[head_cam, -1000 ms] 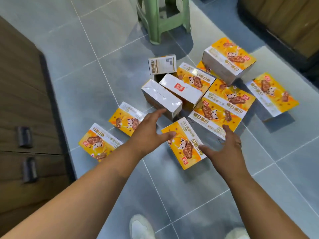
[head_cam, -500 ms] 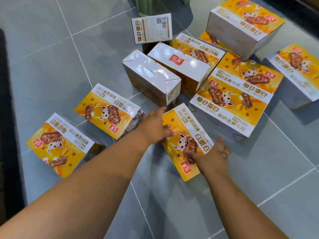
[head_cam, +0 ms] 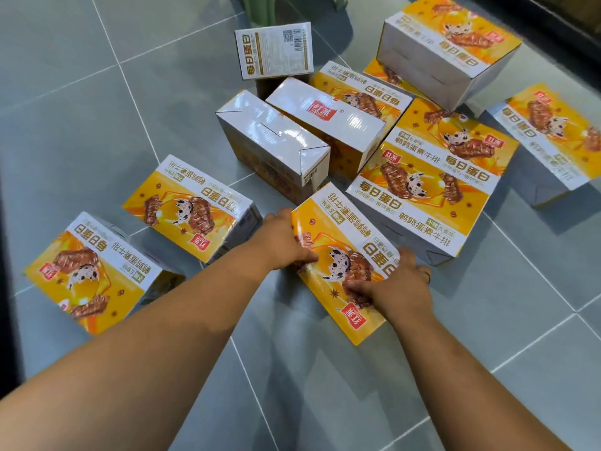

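Head view | step: grasping the box (head_cam: 344,255) | your left hand (head_cam: 283,242) and right hand (head_cam: 400,284) grip its sides | next: lift it level.

The nearest box (head_cam: 338,229) lies on the floor (head_cam: 97,109) between the left box (head_cam: 185,206) and the right box (head_cam: 422,203), before the middle box (head_cam: 270,138).

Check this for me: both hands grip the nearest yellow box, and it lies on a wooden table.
One detail is wrong. The head view shows the left hand and right hand gripping the nearest yellow box, but the box lies on a grey tiled floor, not on a wooden table.
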Demonstrator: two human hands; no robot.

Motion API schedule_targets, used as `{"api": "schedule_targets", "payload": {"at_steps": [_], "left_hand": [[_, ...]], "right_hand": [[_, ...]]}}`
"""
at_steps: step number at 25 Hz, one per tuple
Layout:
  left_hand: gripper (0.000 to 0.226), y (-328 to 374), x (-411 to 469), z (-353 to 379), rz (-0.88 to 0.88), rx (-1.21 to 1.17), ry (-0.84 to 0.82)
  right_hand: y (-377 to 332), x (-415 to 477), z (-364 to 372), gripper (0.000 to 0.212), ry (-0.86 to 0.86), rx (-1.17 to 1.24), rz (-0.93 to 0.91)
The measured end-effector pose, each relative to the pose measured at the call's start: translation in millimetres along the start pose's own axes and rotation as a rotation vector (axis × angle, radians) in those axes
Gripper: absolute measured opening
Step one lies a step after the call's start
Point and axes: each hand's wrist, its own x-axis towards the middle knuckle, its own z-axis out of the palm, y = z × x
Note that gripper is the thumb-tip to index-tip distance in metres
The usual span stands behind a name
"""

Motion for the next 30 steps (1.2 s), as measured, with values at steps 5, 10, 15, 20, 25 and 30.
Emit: {"api": "schedule_targets", "payload": {"at_steps": [5,10,15,20,25,30], "left_hand": [[0.090,43.9,-65.4,-67.3,0.002,-0.103,0.143],[0.093,121.8,-162.7,-181.3,0.029,-0.230,0.253],[0.091,218.0,-264.4,-296.0,0.053,-0.267,0.319],[0.083,333.2,-391.0,-396.9,0.118,-0.245,0.390],[0.074,426.5,-498.4,-452.1,0.208,-0.273,0.445],[0.066,489.4,-556.0,-477.6,0.345,-0.318,0.463]], "right_hand": [[-51.0,-49.3,-73.7,0.111,0.053,-0.026,-0.097],[-133.6,-126.0,-194.1,0.104,0.108,0.016,-0.209],[-210.6,-210.0,-335.4,0.086,0.157,0.174,-0.262],[-264.3,-311.5,-496.3,0.074,0.195,0.277,-0.297],[-283.3,-404.8,-626.3,0.069,0.260,0.282,-0.366],[-286.7,-460.6,-708.3,0.077,0.366,0.272,-0.423]]}}
